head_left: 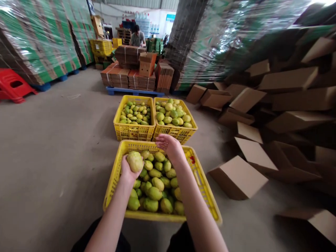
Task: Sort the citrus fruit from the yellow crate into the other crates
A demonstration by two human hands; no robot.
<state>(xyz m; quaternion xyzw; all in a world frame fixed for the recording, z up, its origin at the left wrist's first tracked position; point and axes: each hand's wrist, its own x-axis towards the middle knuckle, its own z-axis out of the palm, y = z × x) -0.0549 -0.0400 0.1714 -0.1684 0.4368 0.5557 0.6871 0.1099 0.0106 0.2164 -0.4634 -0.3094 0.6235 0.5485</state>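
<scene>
My left hand (127,171) is closed round a large, bumpy, pale yellow-green lemon (135,161), held above the left side of the near yellow crate (207,190). Below it, that crate holds many green and yellowish lemons (154,193). My right hand (170,147) hangs over the crate's far edge with its fingers stretched toward the left, and nothing shows in it. Just beyond stand two more yellow crates side by side. The back left crate (134,133) holds smaller lemons, the back right crate (175,131) larger, paler ones.
Open cardboard boxes (240,176) lie heaped on the right. Behind the crates, flattened cartons (117,75) rest on a blue pallet (133,92). A red stool (14,85) stands left. Wrapped green stacks (47,38) rise at the sides. A person (137,36) is at the back.
</scene>
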